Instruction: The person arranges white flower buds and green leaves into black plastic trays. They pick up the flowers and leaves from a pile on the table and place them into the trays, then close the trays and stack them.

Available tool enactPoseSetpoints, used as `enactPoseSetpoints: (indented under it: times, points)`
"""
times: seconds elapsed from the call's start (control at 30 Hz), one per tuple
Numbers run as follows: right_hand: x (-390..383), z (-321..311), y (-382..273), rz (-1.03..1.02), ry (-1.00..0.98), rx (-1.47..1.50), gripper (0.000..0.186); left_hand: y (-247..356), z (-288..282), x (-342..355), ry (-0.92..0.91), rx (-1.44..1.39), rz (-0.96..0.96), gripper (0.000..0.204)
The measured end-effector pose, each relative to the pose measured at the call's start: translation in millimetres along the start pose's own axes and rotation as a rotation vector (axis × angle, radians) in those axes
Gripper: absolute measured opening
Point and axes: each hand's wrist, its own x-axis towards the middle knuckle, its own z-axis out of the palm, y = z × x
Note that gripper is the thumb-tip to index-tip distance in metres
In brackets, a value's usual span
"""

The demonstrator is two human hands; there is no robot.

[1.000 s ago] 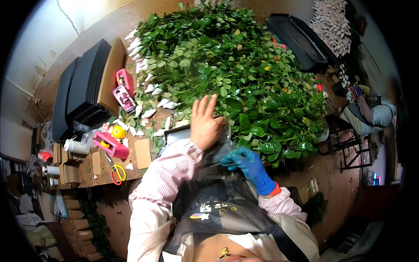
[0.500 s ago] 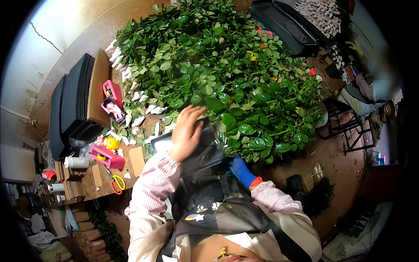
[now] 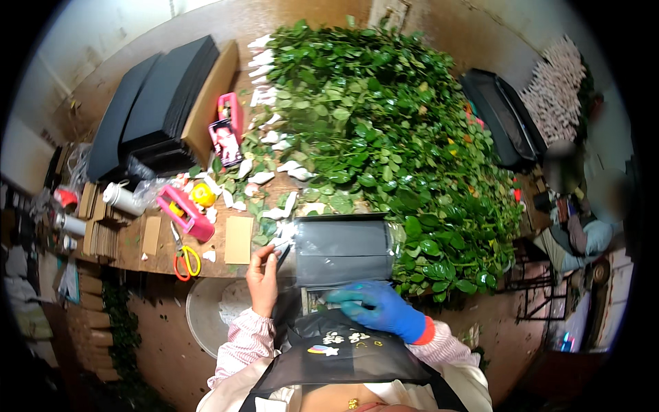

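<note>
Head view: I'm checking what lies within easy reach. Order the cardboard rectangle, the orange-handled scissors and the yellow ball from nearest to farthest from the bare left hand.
From the left hand:
1. Cardboard rectangle, just up and left of it.
2. Orange-handled scissors, farther left near the table edge.
3. Yellow ball, up-left, beside the pink tool.

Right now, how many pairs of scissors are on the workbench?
1: the orange-handled scissors lie on the wooden workbench, left of the bare left hand and below the pink tape dispenser. Others may be hidden under the leaves.
</note>
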Motion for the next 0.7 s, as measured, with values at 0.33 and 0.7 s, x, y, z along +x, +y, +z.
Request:
enactPoseSetpoints:
  times: [0.33, 0.7]
  points:
    - [137, 34, -17, -0.458, -0.561, -1.071, 0.046, -25, -41, -18, -0.048, -0.128, -0.18, 0.034]
    - [-111, -33, -86, 0.625, 0.61, 0.318, 0.063, 96, 72, -10, -1.015, -0.492, -0.039, 0.067]
